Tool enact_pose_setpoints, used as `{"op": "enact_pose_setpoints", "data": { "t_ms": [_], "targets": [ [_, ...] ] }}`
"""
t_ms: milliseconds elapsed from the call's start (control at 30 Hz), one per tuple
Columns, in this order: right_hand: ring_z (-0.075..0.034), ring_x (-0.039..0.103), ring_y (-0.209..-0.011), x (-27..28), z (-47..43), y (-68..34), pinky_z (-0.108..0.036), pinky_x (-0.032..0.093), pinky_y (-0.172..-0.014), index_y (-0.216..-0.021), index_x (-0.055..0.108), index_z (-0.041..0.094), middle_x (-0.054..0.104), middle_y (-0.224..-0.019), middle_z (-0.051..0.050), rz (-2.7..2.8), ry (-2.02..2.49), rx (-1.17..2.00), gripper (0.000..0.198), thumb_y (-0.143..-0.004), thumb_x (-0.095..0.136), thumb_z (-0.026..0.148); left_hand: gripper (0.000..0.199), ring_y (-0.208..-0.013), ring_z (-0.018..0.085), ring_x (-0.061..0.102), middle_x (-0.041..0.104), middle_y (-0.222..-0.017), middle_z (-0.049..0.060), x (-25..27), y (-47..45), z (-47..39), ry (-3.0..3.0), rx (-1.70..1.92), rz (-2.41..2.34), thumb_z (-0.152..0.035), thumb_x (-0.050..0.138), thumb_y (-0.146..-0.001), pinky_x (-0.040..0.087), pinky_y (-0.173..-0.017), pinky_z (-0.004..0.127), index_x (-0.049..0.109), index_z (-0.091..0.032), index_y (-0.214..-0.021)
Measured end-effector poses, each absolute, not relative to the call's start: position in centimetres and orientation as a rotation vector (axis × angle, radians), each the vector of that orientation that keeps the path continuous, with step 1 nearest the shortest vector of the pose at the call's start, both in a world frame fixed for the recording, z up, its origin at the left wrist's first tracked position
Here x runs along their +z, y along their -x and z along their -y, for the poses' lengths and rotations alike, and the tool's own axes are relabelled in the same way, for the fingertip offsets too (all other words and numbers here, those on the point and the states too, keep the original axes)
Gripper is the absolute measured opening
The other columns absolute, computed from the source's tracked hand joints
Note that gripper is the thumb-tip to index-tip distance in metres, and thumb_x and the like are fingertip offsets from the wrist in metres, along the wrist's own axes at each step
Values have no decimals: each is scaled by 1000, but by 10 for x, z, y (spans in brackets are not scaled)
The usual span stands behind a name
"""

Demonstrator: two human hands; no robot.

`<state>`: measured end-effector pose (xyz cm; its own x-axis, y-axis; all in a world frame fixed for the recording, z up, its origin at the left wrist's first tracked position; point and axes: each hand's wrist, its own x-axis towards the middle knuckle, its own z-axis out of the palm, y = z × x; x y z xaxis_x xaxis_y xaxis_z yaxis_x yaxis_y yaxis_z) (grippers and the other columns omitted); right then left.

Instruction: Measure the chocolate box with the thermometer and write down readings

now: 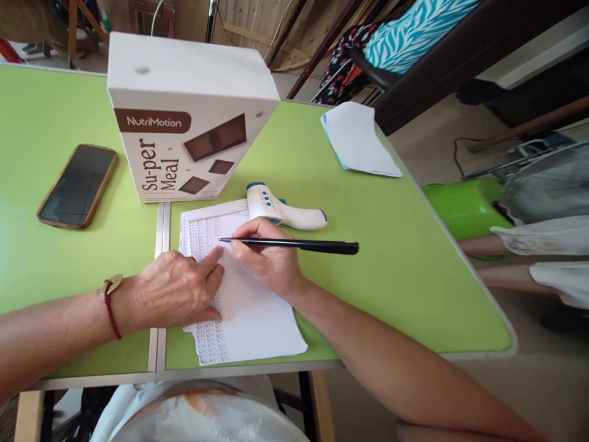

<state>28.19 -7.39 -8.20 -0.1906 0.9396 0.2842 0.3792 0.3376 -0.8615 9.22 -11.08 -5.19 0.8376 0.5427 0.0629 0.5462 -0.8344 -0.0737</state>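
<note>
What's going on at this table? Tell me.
A person's right hand holds a black pen, its tip over the paper or just touching it; which, I can't tell. The left hand rests on the paper's left side, index finger near the pen tip. Small marks run down that side, while the right side is largely blank. A thermometer lies just beyond the right hand, a box stands behind the paper, and a phone lies left of the box.
</note>
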Motion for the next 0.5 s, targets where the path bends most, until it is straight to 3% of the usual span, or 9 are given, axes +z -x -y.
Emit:
{"op": "enact_pose_setpoints", "data": {
  "t_ms": [500],
  "targets": [
    [-10, 46, -54, -87, 71, -283, -26, 39, -53, -65, 49, 23, 52, -57, 6, 1872, 1077, 679, 17, -80, 56, 17, 54, -45, 14, 53, 64, -111, 19, -50, -96, 110, 2930, 9, 903, -62, 61, -83, 26, -35, 30, 60, -10, -95]
  ]
}}
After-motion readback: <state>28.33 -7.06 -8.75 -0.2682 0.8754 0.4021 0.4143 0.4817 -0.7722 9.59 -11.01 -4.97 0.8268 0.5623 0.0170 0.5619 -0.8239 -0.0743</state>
